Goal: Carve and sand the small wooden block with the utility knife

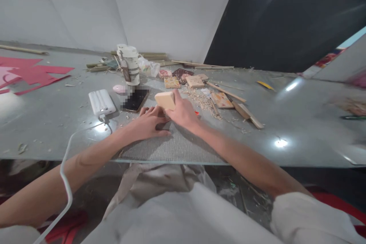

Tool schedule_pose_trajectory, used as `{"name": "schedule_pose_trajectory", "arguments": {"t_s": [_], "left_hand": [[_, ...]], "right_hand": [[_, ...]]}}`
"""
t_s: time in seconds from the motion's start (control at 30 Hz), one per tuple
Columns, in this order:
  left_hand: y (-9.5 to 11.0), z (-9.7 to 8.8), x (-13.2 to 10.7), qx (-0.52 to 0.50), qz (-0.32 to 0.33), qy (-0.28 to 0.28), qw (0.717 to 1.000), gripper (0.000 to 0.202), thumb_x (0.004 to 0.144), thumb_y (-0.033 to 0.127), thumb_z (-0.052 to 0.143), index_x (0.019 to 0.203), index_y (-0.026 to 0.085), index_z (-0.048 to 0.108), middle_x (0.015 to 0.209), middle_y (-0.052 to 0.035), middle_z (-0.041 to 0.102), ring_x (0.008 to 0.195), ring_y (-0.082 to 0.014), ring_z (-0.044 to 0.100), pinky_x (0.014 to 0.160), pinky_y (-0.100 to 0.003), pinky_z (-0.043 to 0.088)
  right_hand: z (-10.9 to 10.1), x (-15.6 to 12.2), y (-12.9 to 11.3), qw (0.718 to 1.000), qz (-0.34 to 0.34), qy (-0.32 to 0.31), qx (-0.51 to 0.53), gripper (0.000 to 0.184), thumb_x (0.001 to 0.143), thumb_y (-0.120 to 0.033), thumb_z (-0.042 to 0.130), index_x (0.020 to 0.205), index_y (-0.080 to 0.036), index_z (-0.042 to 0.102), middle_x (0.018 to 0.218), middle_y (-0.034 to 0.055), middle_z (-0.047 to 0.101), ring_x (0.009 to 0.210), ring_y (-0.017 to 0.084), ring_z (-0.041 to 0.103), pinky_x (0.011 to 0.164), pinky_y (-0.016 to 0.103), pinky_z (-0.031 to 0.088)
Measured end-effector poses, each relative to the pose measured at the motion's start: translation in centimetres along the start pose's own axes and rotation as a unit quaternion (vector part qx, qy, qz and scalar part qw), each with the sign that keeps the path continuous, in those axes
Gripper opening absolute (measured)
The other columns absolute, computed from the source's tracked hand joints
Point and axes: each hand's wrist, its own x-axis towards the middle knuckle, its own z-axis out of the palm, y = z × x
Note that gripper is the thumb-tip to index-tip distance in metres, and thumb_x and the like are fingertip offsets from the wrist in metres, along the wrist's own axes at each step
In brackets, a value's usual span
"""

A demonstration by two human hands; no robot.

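Note:
My right hand [184, 111] grips a pale wooden block [165, 100] with rounded corners, held tilted just above the table in front of me. Beside it lies my left hand [148, 123], palm down, its thumb apart from the fingers. The left fingertips come up to the block's lower edge; whether they touch it I cannot tell. A small orange-red thing [196, 113] shows past my right wrist, mostly hidden. Under both hands is a grey textured mat [177, 148]. Curled wood shavings [200, 99] are heaped just beyond my right hand.
Left of my hands are a phone [136, 100], a white power bank [101, 102] with a cable and a lidded paper cup [128, 65]. Wooden blocks [195, 81], a patterned tile [222, 100] and wood strips [248, 114] lie right. Red paper [42, 74] is far left, a yellow cutter [265, 85] right.

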Motion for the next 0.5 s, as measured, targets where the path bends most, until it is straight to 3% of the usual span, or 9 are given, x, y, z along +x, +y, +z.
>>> {"name": "schedule_pose_trajectory", "arguments": {"t_s": [0.37, 0.5], "left_hand": [[-0.09, 0.08, -0.1, -0.016, -0.003, 0.01, 1.0, 0.071, 0.1, 0.08, 0.06, 0.157, 0.038, 0.069, 0.134, -0.0128, 0.058, 0.13, -0.0393, 0.051, 0.115, -0.052, 0.03], [0.0, 0.0, -0.08, -0.014, -0.007, 0.004, 1.0, 0.07, 0.1, 0.079, 0.061, 0.156, 0.037, 0.07, 0.136, -0.0133, 0.057, 0.13, -0.0391, 0.051, 0.114, -0.05, 0.03]], "right_hand": [[0.13, 0.05, -0.05, 1.0, 0.011, 0.01, -0.007, 0.069, 0.092, -0.033, 0.067, 0.155, -0.017, 0.046, 0.111, 0.0172, 0.082, 0.097, 0.038, 0.077, 0.08, 0.042, 0.056], [-0.04, 0.07, -0.02, 1.0, -0.016, 0.008, -0.014, 0.06, 0.095, -0.034, 0.065, 0.151, -0.017, 0.051, 0.113, 0.0169, 0.082, 0.098, 0.037, 0.077, 0.081, 0.041, 0.055]]}}
